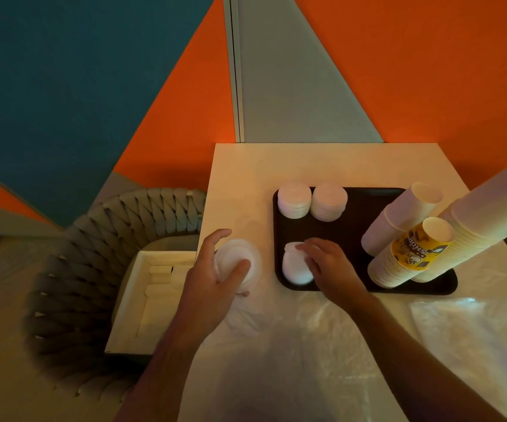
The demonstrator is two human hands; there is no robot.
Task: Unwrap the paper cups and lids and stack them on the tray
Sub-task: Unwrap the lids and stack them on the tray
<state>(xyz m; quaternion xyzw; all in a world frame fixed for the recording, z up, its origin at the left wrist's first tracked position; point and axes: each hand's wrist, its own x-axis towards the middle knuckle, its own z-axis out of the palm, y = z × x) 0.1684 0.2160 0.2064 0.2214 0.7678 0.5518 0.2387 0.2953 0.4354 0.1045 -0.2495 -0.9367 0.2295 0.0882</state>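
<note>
Clear crumpled plastic wrap (pixel 322 345) covers near white worktop (pixel 246 178); left hand (pixel 215 269) grips white round lid stack (pixel 240 263); right hand (pixel 328 266), fingers relaxed, rests on white lids (pixel 295 269) in black rectangular tray (pixel 355 208)

Head cam, 1 frame. Person visible as two forearms + hands only. Left hand (pixel 215 269) and right hand (pixel 327 263): both bare, no gloves, no rings seen. Wrists bare, no watch or band. Forearms bare up to the bottom edge, no sleeve in view. Lighting dim, warm; finer detail on nails etc. can't be made out.
</note>
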